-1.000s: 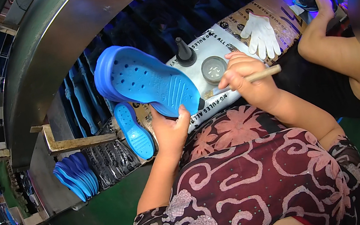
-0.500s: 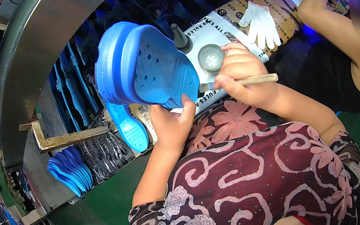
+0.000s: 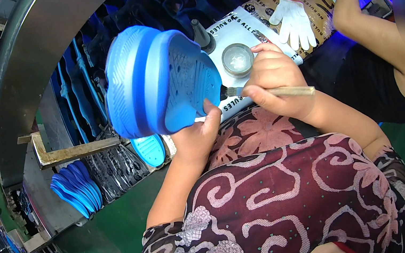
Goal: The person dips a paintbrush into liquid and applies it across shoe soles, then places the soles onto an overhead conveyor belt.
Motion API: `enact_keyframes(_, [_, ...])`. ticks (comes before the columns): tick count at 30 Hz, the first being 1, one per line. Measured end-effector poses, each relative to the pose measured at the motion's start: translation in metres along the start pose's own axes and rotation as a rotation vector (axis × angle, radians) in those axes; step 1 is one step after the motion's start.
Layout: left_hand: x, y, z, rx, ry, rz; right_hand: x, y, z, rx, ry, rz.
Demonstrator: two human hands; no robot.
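Observation:
My left hand (image 3: 197,137) grips the heel end of a blue shoe sole (image 3: 154,81), its thumb on the inner face and its fingers hidden underneath. The sole is tilted, with its ridged side wall turned to the left. In my right hand (image 3: 276,81) is a brush (image 3: 288,91) with a pale wooden handle, closed in the fingers. The dark bristles meet the rim of the sole near my left thumb; whether they touch it I cannot tell. Just beyond my right hand stands a small round dish (image 3: 238,59) with clear, whitish contents.
Behind the dish stand a dark cone-shaped object (image 3: 203,38) and a white glove (image 3: 294,22) on printed sheeting. Left lie a flat blue insole (image 3: 149,151) and several stacked blue ones (image 3: 77,189), beside a wooden frame (image 3: 77,152). A co-worker's arm (image 3: 374,25) works at the right.
The blue sole has tipped so more of its side wall faces me, and it covers more of the insole below. The brush tip remains at the rim.

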State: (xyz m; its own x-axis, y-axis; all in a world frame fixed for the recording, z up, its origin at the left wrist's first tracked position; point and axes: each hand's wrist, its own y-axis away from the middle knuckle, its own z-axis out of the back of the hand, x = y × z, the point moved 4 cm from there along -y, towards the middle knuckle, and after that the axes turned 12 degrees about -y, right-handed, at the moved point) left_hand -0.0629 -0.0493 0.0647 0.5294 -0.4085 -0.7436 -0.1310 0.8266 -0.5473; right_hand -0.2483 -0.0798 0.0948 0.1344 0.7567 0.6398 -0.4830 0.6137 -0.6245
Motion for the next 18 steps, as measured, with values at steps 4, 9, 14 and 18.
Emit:
enact_keyframes(4, [-0.009, -0.002, 0.003, 0.051, -0.107, -0.125, -0.001, -0.001, 0.002, -0.061, -0.065, 0.02])
enact_keyframes(9, [-0.01, -0.002, 0.005, 0.115, -0.155, -0.127, 0.003, 0.0, -0.001, -0.009, -0.03, 0.037])
enact_keyframes(14, [-0.018, -0.007, 0.012, 0.098, -0.306, -0.136, 0.001, -0.002, 0.003, -0.088, -0.113, 0.011])
enact_keyframes(18, [-0.019, -0.002, 0.019, 0.117, -0.356, -0.167, 0.01, -0.005, -0.003, -0.006, -0.024, -0.009])
